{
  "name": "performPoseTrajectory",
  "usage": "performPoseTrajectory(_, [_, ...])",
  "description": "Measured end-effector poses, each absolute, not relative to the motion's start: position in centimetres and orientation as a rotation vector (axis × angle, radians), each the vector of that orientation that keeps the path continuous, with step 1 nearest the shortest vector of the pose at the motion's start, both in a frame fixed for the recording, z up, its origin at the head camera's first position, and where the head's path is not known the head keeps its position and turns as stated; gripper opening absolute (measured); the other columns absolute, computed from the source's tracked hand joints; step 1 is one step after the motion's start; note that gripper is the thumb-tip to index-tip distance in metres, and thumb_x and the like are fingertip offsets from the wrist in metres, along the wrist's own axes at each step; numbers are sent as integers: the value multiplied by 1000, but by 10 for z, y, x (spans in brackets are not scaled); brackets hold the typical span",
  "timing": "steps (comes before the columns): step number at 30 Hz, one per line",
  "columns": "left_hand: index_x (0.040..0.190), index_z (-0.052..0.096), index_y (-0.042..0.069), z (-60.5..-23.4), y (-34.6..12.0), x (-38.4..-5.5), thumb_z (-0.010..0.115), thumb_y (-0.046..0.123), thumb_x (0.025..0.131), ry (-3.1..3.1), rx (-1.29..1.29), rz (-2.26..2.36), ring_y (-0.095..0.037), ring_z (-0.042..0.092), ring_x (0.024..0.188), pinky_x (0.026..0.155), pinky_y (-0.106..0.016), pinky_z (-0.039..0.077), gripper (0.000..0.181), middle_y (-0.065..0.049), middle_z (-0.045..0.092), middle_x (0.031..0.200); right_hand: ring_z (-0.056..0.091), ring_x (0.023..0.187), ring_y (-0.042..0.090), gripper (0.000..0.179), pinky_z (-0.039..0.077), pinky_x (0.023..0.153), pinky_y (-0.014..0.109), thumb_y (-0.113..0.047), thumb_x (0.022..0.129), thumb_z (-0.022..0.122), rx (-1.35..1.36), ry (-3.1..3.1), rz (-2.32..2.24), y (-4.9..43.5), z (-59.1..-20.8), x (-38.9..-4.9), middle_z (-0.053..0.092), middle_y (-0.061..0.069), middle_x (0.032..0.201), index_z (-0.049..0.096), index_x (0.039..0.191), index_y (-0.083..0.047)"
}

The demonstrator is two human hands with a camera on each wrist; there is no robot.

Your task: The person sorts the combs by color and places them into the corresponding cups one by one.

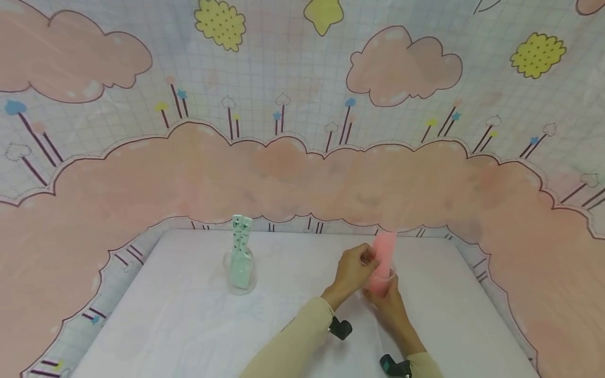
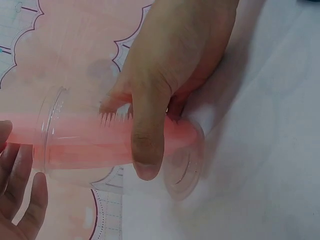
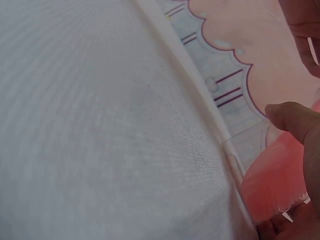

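Observation:
A pink comb (image 1: pixel 385 249) with a row of fine teeth stands in a clear cup (image 1: pixel 391 274), its upper end rising above the rim. My left hand (image 1: pixel 355 269) pinches the comb near the rim; in the left wrist view its fingertips (image 2: pixel 20 160) lie against the comb at the cup's mouth. Lower down, my right hand (image 1: pixel 389 302) holds the cup, with the thumb (image 2: pixel 147 145) across its side. In the right wrist view, the rounded pink lower end (image 3: pixel 275 175) shows through the clear wall beside the right thumb.
To the left, a second clear cup (image 1: pixel 250 287) stands on the white table (image 1: pixel 302 299), holding mint-green items (image 1: pixel 240 236) with dotted handles. Behind the table hangs a patterned cloth (image 1: pixel 302 184) with clouds. Black wrist cameras (image 1: pixel 341 328) sit at both cuffs.

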State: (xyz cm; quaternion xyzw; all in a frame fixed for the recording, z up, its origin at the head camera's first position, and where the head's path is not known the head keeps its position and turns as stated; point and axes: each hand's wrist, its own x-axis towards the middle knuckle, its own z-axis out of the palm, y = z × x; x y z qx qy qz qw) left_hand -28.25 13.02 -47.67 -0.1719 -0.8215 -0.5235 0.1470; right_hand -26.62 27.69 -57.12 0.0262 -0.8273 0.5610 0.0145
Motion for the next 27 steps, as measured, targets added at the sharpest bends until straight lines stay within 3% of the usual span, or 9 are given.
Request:
performPoseTrajectory(15, [107,67,10,-474,117,-278,68,14,90,-2391,-529,-1594,-5,65,84,74,-14,52,18,-4,71,94,40,135,35,104,35,111,51,-31,85,76,66,-2552,1784,274,-570,-267,35,24,151,2,155,-8])
performPoseTrajectory(27, [104,67,10,-479,79,-282,64,12,91,-2371,-479,-1524,-6,67,81,72,-16,55,14,-3,70,92,34,141,37,108,28,117,58,-34,84,76,-56,-2614,1801,270,-564,-269,30,23,154,-1,157,-12])
